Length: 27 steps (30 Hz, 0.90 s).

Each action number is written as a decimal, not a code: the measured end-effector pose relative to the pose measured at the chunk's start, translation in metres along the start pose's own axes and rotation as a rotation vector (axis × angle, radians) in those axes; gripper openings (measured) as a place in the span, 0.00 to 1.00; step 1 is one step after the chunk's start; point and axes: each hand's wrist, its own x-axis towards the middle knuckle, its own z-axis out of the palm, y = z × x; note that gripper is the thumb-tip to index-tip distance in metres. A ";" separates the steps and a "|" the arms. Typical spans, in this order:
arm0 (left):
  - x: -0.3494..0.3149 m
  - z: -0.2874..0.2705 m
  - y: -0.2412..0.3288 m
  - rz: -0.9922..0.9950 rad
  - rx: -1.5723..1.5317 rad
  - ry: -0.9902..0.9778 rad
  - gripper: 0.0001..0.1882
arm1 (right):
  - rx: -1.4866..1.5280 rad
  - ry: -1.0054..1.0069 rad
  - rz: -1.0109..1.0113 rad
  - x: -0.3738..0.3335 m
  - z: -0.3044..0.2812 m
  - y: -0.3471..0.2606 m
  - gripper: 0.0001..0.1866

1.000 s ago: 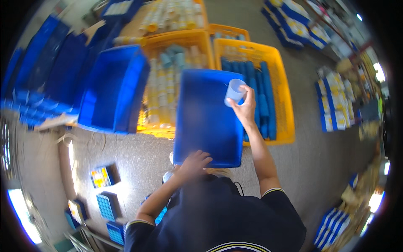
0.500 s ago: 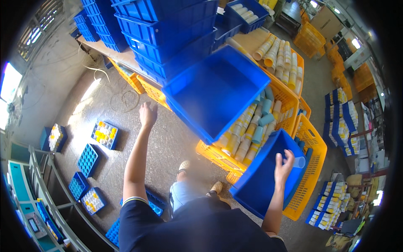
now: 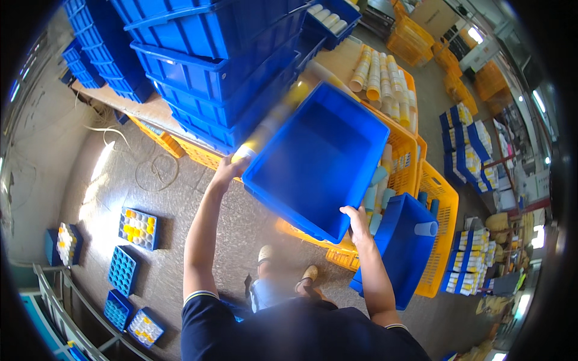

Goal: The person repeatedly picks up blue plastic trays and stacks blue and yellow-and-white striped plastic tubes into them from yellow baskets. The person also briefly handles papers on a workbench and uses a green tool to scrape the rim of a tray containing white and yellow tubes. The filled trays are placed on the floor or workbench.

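Observation:
A deep blue plastic tray [image 3: 313,162], empty inside, lies tilted between my hands. My right hand [image 3: 358,225] grips its near right corner, thumb over the rim. At its left corner my left hand [image 3: 226,171] is closed on the edge, fingertips partly hidden. A blurred row of yellow and white cups [image 3: 245,151] runs along the tray's far left side, its lower end against my left fingers. To the right, another blue tray [image 3: 394,259] holds one clear cup [image 3: 426,228]. Below the first tray, yellow crates [image 3: 402,171] hold more stacked cups, partly covered.
Tall stacks of blue bins [image 3: 198,66] stand on a table [image 3: 123,111] at far left. More stacked cups [image 3: 379,78] lie at the far right. Trays of white and yellow cups [image 3: 138,228] sit on the floor at left. A metal rail [image 3: 72,313] stands near lower left.
Both hands have moved to the blue tray and taken hold of it. It has shifted toward me, and the cup row beside it has come into view. My right hand has left the other tray.

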 end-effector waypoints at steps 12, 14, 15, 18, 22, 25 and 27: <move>-0.158 0.007 0.129 0.324 0.182 0.330 0.46 | -0.207 -0.166 -0.156 0.025 0.066 -0.036 0.37; -0.182 0.018 0.125 0.299 0.201 0.403 0.51 | -0.205 -0.122 -0.242 0.025 0.065 -0.051 0.46; -0.189 0.022 0.123 0.238 0.221 0.372 0.54 | -0.180 -0.051 -0.321 0.024 0.058 -0.060 0.51; -0.208 0.032 0.118 0.137 0.297 -0.137 0.53 | 0.623 -0.127 -0.668 -0.004 0.002 -0.077 0.45; -0.216 0.086 0.111 -0.109 0.071 -0.721 0.49 | 0.904 0.185 -0.647 -0.026 -0.079 -0.084 0.20; -0.204 0.180 0.099 -0.313 -0.477 -0.922 0.44 | 0.858 -0.017 -0.227 -0.038 -0.112 -0.054 0.14; -0.189 0.272 0.079 -0.435 -0.212 -0.544 0.42 | 1.011 -0.142 -0.180 -0.048 -0.117 -0.024 0.13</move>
